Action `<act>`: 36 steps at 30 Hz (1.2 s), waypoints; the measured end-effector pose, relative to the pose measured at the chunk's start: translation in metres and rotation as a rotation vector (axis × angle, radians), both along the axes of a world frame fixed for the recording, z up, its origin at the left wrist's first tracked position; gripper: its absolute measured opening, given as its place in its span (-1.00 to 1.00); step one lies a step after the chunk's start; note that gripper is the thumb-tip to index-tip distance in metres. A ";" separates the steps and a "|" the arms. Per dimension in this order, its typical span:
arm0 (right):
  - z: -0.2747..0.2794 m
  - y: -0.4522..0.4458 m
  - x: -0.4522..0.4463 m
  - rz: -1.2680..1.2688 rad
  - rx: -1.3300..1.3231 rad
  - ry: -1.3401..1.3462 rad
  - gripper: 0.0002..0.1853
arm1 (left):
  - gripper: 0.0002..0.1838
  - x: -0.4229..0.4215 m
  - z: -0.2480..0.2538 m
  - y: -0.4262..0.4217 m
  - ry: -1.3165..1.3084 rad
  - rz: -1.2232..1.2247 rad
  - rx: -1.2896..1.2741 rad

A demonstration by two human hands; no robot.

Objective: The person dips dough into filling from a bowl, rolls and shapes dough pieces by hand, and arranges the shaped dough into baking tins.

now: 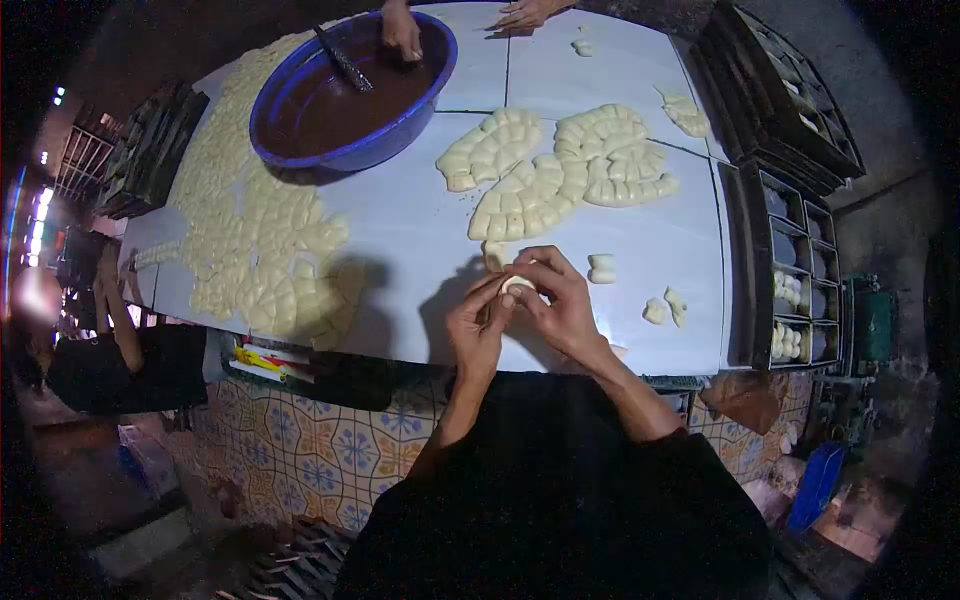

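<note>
Between both sets of fingertips is a small pale dough piece [518, 284], partly covered by the fingers. My left hand [478, 325] closes on it from the left, thumb pressed to its edge. From the right, my right hand [562, 305] pinches the same piece with bent fingers. Just beyond my fingers lies another dough lump [494, 256]. Joined rows of scored dough [530, 200] spread over the table farther out. To the right sit a small dough pair [601, 268] and two loose scraps [665, 307].
A blue basin [380, 152] of dark brown paste with a utensil stands at the far left; another person's hand [402, 38] is over it. Many dough pieces [260, 240] cover the white table's left side. Dark divided trays [805, 290] stand at the right edge. Another person is at left.
</note>
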State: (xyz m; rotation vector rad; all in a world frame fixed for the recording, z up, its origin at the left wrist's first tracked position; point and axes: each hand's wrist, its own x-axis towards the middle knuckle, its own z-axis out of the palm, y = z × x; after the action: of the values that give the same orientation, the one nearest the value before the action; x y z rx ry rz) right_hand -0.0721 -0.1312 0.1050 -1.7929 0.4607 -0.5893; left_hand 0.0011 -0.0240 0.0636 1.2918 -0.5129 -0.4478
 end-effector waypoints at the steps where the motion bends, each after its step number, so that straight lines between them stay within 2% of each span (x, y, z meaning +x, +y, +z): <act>1: -0.004 -0.002 0.000 0.002 -0.015 0.009 -0.74 | -0.79 -0.002 0.000 -0.001 0.036 0.009 0.025; 2: -0.010 -0.009 0.001 0.030 0.020 0.062 -0.74 | -0.80 -0.005 -0.002 -0.003 0.073 0.021 0.045; 3: -0.011 -0.017 0.004 0.016 -0.055 0.016 -0.73 | -0.81 -0.006 -0.003 -0.006 0.110 0.038 0.061; 4: -0.010 -0.024 0.008 0.006 -0.131 -0.031 -0.72 | -0.81 -0.003 -0.010 -0.011 -0.100 0.036 -0.007; 5: -0.010 -0.029 0.012 -0.001 -0.204 -0.077 -0.70 | -0.84 -0.002 -0.011 -0.012 -0.007 -0.027 0.039; 7: -0.001 -0.030 0.017 0.286 -0.143 -0.105 -0.48 | -0.89 0.002 -0.007 -0.012 0.183 -0.151 0.136; 8: -0.008 -0.029 0.020 0.310 -0.127 -0.098 -0.52 | -0.86 0.007 -0.002 -0.018 0.618 -0.292 -0.414; 9: -0.021 -0.029 0.022 0.338 -0.112 -0.089 -0.56 | -0.81 0.012 -0.003 -0.017 1.118 -0.214 -0.461; 10: -0.027 -0.037 0.028 0.353 -0.239 -0.093 -0.46 | -0.73 0.011 -0.001 -0.019 1.186 -0.217 -0.442; 11: -0.028 -0.043 0.030 0.359 0.014 -0.098 -0.44 | -0.64 0.012 0.001 -0.023 1.253 -0.218 -0.425; 13: -0.020 -0.046 0.036 0.358 0.538 -0.097 -0.40 | -0.33 0.034 0.004 -0.028 1.415 -0.627 -0.894; 14: -0.023 -0.055 0.037 0.353 0.588 -0.057 -0.15 | 0.02 0.048 0.007 -0.034 1.286 -0.646 -0.820; 15: -0.027 -0.064 0.037 0.346 0.638 -0.017 0.12 | 0.21 0.064 0.023 -0.046 1.022 -0.690 -0.809; 16: -0.036 -0.070 0.042 0.328 0.541 -0.033 0.17 | 0.21 0.089 0.032 -0.058 0.860 -0.722 -0.786; 17: -0.046 -0.075 0.046 0.309 0.441 -0.053 0.23 | 0.17 0.132 0.019 -0.070 0.806 -0.722 -0.671; 18: -0.030 -0.074 0.053 0.308 0.529 -0.090 0.23 | -0.02 0.159 0.049 -0.088 0.582 -0.419 -0.515; 19: -0.014 -0.071 0.058 0.305 0.618 -0.126 0.22 | -0.24 0.204 0.050 -0.106 0.335 -0.219 -0.346; 20: -0.015 -0.075 0.060 0.285 0.532 -0.070 0.21 | -0.31 0.242 0.062 -0.119 -0.031 0.029 0.058; 21: -0.024 -0.078 0.062 0.286 0.436 -0.092 0.17 | -0.29 0.301 0.066 -0.133 -0.335 0.030 0.653; 22: -0.027 -0.077 0.063 0.283 0.480 -0.097 0.14 | -0.21 0.324 0.055 -0.150 -0.461 0.101 0.659; 23: -0.028 -0.075 0.065 0.276 0.525 -0.106 0.11 | -0.13 0.366 0.001 -0.173 -0.758 0.340 0.846; 24: -0.029 -0.075 0.068 0.279 0.579 -0.164 0.05 | -0.10 0.373 -0.002 -0.170 -0.795 0.158 0.772; 25: -0.044 -0.076 0.067 0.293 0.553 -0.212 -0.15 | -0.08 0.367 0.007 -0.170 -0.731 0.038 0.817; 26: -0.052 -0.080 0.063 0.298 0.535 -0.174 -0.19 | -0.07 0.361 0.015 -0.169 -0.665 -0.079 0.865; 27: -0.052 -0.084 0.062 0.301 0.518 -0.139 -0.22 | -0.07 0.346 0.054 -0.167 -0.500 -0.130 1.032; 29: -0.063 -0.084 0.062 0.281 0.638 -0.194 -0.23 | -0.08 0.335 0.067 -0.163 -0.388 -0.128 1.108; 31: -0.073 -0.084 0.056 0.217 0.668 -0.216 -0.22 | -0.07 0.331 0.049 -0.149 -0.472 -0.016 0.908; 32: -0.071 -0.083 0.057 0.141 0.723 -0.231 -0.22 | -0.13 0.291 0.079 -0.143 -0.489 0.076 0.818; 33: -0.060 -0.082 0.063 0.070 0.774 -0.270 -0.23 | -0.13 0.283 0.059 -0.131 -0.360 -0.015 0.637; 35: -0.054 -0.089 0.067 0.046 1.214 -0.353 -0.23 | -0.05 0.232 0.052 -0.114 0.085 -0.261 0.295; 36: -0.046 -0.091 0.072 0.080 1.323 -0.398 -0.37 | 0.07 0.190 0.067 -0.111 0.398 -0.399 0.125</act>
State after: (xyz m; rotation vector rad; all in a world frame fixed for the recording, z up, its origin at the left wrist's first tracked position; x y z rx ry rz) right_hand 0.0001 -0.2220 0.0591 -0.4151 0.3508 -0.3920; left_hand 0.1906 -0.1352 0.1306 1.1772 -0.4075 -1.0601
